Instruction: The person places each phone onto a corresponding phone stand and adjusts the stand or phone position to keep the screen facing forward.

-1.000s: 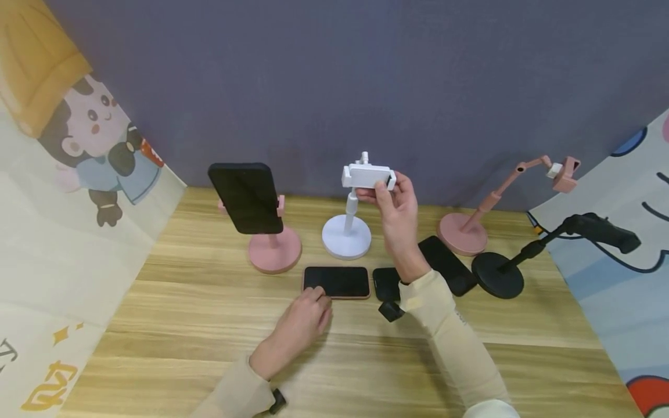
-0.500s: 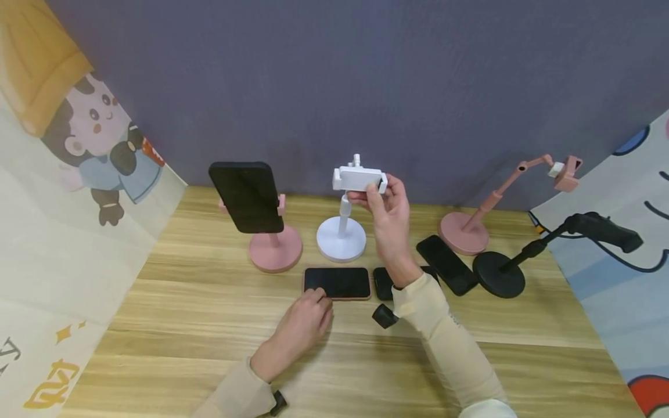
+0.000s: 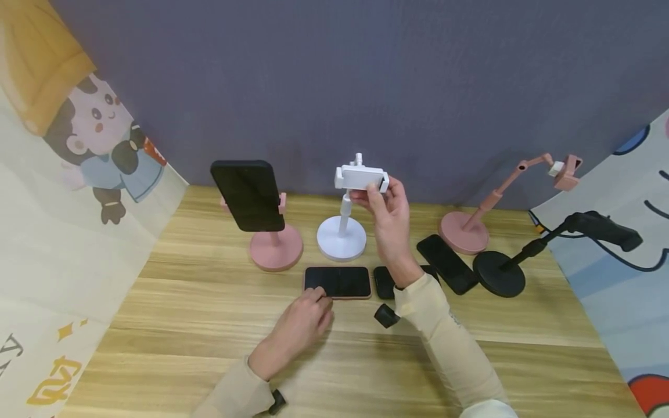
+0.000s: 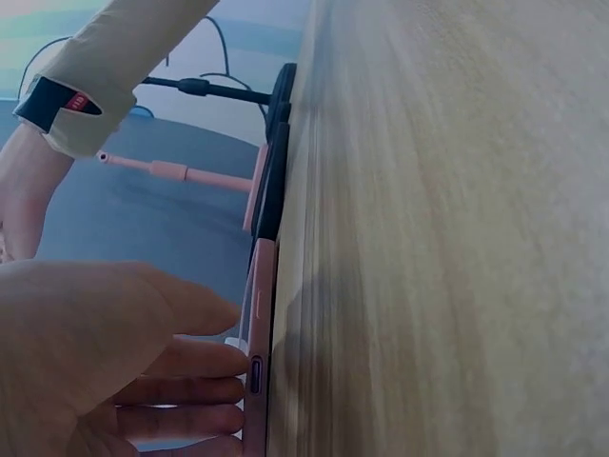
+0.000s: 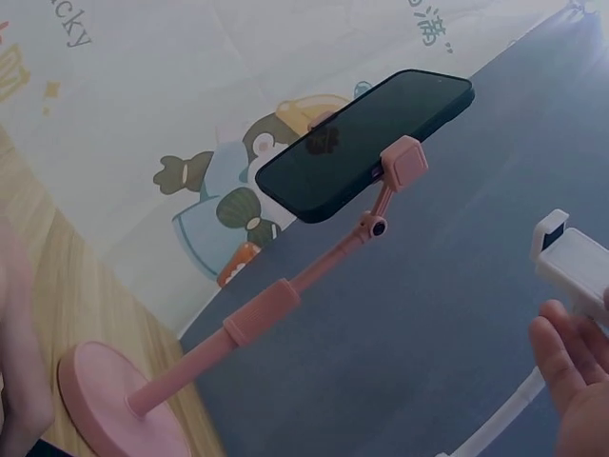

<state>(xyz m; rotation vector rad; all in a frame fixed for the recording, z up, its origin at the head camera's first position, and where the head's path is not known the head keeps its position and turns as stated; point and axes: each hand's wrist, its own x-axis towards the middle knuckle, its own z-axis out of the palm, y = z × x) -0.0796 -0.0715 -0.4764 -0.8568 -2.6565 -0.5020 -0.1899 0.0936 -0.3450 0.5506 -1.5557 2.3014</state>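
Note:
My right hand pinches the clamp of a white phone stand, thumb in front and fingers behind. The round base of that stand is on the table, and no phone sits in the clamp. Part of the clamp also appears at the right of the right wrist view. My left hand rests at the near left corner of a pink-edged phone, which lies screen up. Seen from the left wrist, my fingertips touch the end of this phone, with the fingers fairly straight.
At left, a pink stand carries a black phone. Another phone is partly covered by my right arm. Further right are a black phone, a second pink stand and a black stand. A grey panel rises behind.
The white stand and my right hand on its clamp shifted slightly left, mostly in the first half second. My left hand and the phone beneath it have stayed put.

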